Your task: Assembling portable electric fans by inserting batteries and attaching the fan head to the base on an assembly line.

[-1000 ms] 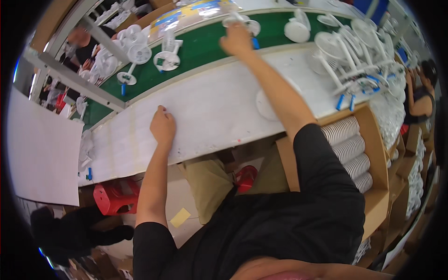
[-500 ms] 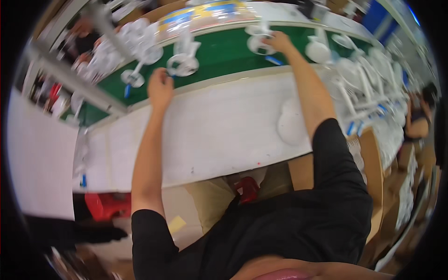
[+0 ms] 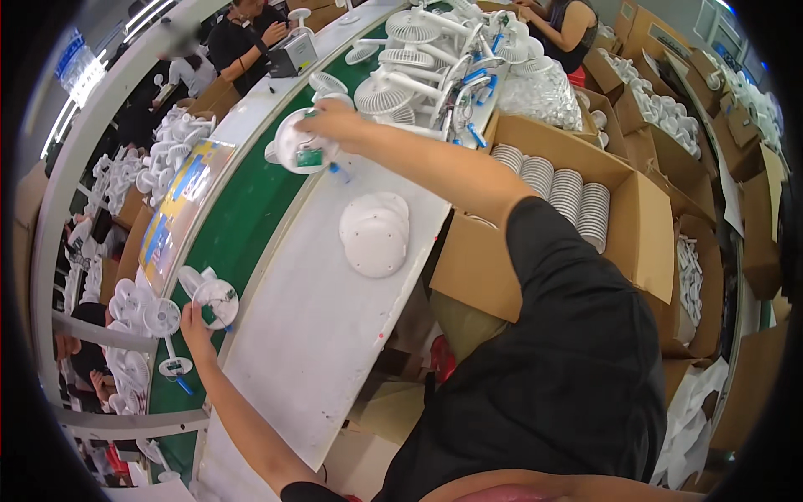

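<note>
Two small white desk fans lie on the green conveyor belt (image 3: 237, 219), their round bases open underneath. My right hand (image 3: 339, 127) reaches across to the farther fan (image 3: 293, 140), fingers closed at its base, where a green circuit board shows. A blue part with wires hangs beside that base. Lower left, my left hand (image 3: 197, 333) has its fingers pinched at the rim of the other fan's base (image 3: 221, 301), beside another green board and thin wires. Both fan heads are partly hidden behind their bases. Several white round cover plates (image 3: 375, 243) overlap on the white table between my arms.
White fans (image 3: 401, 88) are heaped past my right hand. An open carton (image 3: 648, 219) holds stacked round white discs. Another fan (image 3: 173, 364) stands on the belt near a grey metal frame (image 3: 125, 422). Co-workers (image 3: 569, 29) sit beyond the belt and the heap.
My view has swung to the right, bringing the cartons into sight. My left hand, earlier beside a fan base, now touches its rim. My right hand stays at its fan.
</note>
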The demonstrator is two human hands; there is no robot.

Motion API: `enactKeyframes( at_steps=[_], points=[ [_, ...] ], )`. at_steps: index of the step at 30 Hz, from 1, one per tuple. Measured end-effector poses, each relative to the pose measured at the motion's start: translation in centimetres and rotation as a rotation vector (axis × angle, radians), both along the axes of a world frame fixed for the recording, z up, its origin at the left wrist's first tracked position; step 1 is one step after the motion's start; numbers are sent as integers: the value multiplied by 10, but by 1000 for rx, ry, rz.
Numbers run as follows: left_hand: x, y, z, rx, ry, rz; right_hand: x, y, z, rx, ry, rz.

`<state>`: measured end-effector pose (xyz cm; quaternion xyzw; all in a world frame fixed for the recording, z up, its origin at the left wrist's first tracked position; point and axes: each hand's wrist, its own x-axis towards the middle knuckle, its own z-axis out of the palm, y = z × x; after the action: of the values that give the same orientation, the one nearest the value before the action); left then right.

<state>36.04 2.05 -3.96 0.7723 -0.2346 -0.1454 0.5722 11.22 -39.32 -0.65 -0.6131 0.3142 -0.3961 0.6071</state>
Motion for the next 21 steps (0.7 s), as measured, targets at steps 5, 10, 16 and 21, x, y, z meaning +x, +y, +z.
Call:
enactKeyframes(
  at_steps=[5, 10, 16, 21],
  points=[
    [-43, 43, -15, -54, -12, -46, -129, -34, 60, 115, -394, 266],
    [-95, 70, -15, -13, -159, -4, -179, -125, 107, -177, -639, 16],
    [-108, 96, -40, -354, 93, 92, -178, -199, 149, -320, -480, -148],
    [-118, 114, -64, -499, 147, 108, -183, -291, 104, -644, -252, -177]
  ],
)
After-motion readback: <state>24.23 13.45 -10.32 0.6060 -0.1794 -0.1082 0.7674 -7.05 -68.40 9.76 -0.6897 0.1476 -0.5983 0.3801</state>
